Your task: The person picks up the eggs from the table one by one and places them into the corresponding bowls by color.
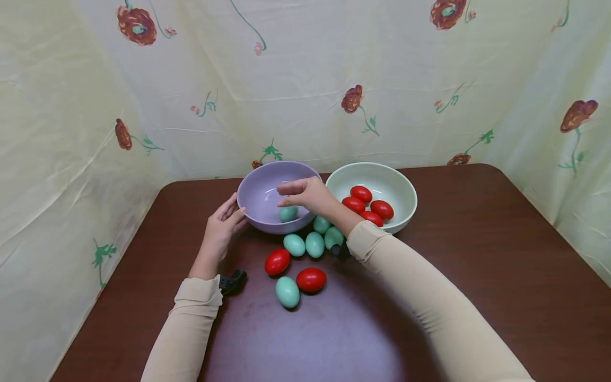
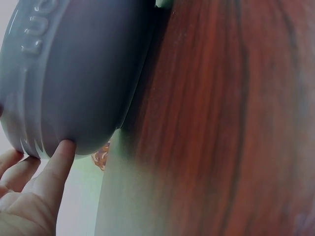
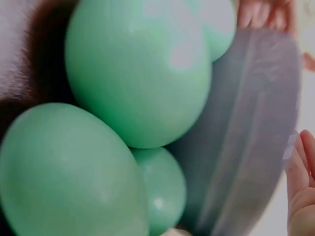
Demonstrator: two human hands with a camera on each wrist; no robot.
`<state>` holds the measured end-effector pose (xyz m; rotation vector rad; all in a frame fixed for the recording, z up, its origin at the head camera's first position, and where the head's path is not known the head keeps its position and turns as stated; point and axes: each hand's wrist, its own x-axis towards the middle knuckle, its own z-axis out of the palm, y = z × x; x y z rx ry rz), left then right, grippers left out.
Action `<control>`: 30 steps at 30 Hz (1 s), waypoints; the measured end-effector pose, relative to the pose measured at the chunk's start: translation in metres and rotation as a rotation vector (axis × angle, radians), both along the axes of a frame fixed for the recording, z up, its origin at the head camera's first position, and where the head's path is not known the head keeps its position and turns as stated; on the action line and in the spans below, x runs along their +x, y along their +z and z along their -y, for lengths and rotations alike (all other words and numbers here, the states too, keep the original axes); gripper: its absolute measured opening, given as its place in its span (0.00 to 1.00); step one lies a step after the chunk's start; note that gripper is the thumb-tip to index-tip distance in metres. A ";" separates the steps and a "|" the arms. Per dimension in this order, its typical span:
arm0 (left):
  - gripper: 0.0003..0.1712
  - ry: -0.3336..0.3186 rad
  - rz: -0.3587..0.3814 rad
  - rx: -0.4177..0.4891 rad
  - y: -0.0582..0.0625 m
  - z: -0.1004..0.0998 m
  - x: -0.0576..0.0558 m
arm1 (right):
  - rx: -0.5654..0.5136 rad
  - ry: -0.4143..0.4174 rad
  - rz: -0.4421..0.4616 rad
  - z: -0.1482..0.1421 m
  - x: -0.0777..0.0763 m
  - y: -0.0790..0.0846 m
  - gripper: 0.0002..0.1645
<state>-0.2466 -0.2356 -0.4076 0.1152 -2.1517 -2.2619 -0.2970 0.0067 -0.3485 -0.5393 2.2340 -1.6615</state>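
A purple bowl (image 1: 258,212) stands at the back of the table with a green egg (image 1: 288,214) inside. My left hand (image 1: 220,231) touches its left outer side; in the left wrist view the fingers (image 2: 59,164) lie against the outer wall. Over the bowl's right part is my right hand (image 1: 307,193), thumb and fingers apart, nothing between them, above the egg. Several more green eggs (image 1: 294,245) lie on the table against or near the bowl's front; the right forearm partly covers that group. In the right wrist view, green eggs (image 3: 138,73) appear large beside the bowl.
To the right stands a pale green bowl (image 1: 406,204) with several red eggs (image 1: 361,194). Nearer on the brown table (image 1: 477,239) lie two red eggs (image 1: 311,280) and one green egg (image 1: 287,292). A flowered curtain (image 1: 305,106) hangs behind the table.
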 end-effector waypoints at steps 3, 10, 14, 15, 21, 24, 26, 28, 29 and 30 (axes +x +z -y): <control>0.35 0.003 0.000 -0.003 0.001 0.000 -0.001 | 0.000 0.040 -0.012 -0.008 0.009 0.006 0.26; 0.35 0.005 -0.002 -0.015 0.003 0.000 -0.001 | 0.004 0.108 -0.011 -0.032 0.040 0.012 0.22; 0.35 -0.001 0.000 -0.004 0.001 -0.001 0.000 | 0.043 0.138 -0.008 -0.045 0.059 0.005 0.23; 0.35 -0.002 0.002 -0.001 0.000 -0.001 0.001 | 0.045 0.149 0.000 -0.048 0.064 0.002 0.23; 0.35 0.003 0.007 0.010 0.000 -0.001 0.000 | -0.016 0.216 0.093 -0.061 0.086 -0.008 0.26; 0.34 0.010 0.011 0.011 0.000 -0.001 0.001 | -0.042 0.232 0.109 -0.065 0.093 -0.013 0.26; 0.34 0.012 0.013 0.012 0.000 -0.001 0.001 | -0.039 0.233 0.111 -0.068 0.097 -0.015 0.26; 0.35 0.012 0.016 0.010 0.000 -0.002 0.001 | -0.033 0.232 0.115 -0.071 0.101 -0.018 0.26; 0.35 0.012 0.018 0.008 0.000 -0.002 0.001 | -0.028 0.230 0.120 -0.072 0.102 -0.019 0.25; 0.35 0.012 0.019 0.005 0.000 -0.002 0.002 | -0.024 0.230 0.126 -0.073 0.104 -0.020 0.24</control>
